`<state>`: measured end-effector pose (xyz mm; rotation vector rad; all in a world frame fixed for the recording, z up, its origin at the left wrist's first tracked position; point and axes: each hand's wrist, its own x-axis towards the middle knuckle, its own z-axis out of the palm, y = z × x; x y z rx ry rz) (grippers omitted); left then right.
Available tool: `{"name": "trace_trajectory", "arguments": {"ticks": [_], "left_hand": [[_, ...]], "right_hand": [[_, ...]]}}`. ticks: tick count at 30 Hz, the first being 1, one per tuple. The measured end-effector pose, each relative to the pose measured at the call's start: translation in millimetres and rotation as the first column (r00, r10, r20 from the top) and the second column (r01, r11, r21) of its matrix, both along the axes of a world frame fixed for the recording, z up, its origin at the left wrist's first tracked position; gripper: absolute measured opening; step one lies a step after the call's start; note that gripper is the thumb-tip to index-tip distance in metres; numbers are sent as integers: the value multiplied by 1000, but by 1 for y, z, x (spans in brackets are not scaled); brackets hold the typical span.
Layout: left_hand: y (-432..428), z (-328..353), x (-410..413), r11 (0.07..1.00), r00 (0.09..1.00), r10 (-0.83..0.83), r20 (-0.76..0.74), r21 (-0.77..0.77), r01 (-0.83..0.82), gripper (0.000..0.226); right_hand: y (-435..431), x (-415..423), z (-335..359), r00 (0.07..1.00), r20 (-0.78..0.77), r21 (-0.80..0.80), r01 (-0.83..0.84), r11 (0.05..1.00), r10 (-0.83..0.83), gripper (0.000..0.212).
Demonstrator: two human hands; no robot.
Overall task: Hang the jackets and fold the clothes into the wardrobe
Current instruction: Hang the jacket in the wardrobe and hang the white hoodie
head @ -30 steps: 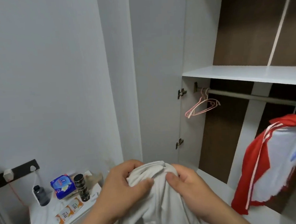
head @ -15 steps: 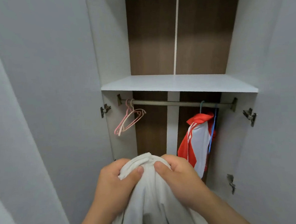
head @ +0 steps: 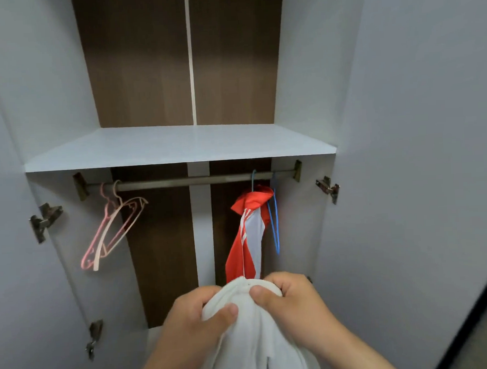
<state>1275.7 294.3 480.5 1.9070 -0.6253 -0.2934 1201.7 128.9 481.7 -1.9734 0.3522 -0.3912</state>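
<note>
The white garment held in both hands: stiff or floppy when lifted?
Likely floppy: the white cloth garment bunches between the left hand and right hand and drapes down. Probably light, since a pinch grip carries it. Unlikely to slip while gathered so.

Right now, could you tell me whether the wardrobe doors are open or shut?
Open: the left door and right door are swung outward, showing the shelf, rail and red jacket inside.

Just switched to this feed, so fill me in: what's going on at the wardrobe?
A person faces the open wardrobe, left hand and right hand both gripping the top of a bunched white garment, not yet hung. On the rod, a red-and-white jacket hangs at the right beside a blue hanger; two pink hangers hang bare at the left.
</note>
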Motion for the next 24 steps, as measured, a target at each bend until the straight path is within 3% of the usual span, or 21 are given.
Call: {"name": "trace_trajectory", "arguments": {"ticks": [5, 9, 12, 19, 24], "left_hand": [[-42, -8, 33, 999, 997, -9, -77, -43, 6, 6], [-76, -17, 60, 996, 993, 51, -108, -72, -59, 9], [-100, -20, 84, 990, 989, 67, -131, -113, -82, 27], [-143, -24, 130, 968, 973, 176, -150, -153, -199, 38], [-157, -30, 161, 959, 964, 199, -177, -170, -229, 28]], "right_hand": [[-40, 25, -8, 1000, 10, 8, 17, 1000, -17, 34], [-81, 60, -21, 996, -16, 71, -86, 994, 87, 20], [-126, 94, -35, 984, -54, 130, -161, 978, 169, 13], [-226, 183, -68, 977, -78, 148, 208, 967, -198, 24], [-250, 220, -84, 939, -132, 135, 335, 932, -318, 7]]}}
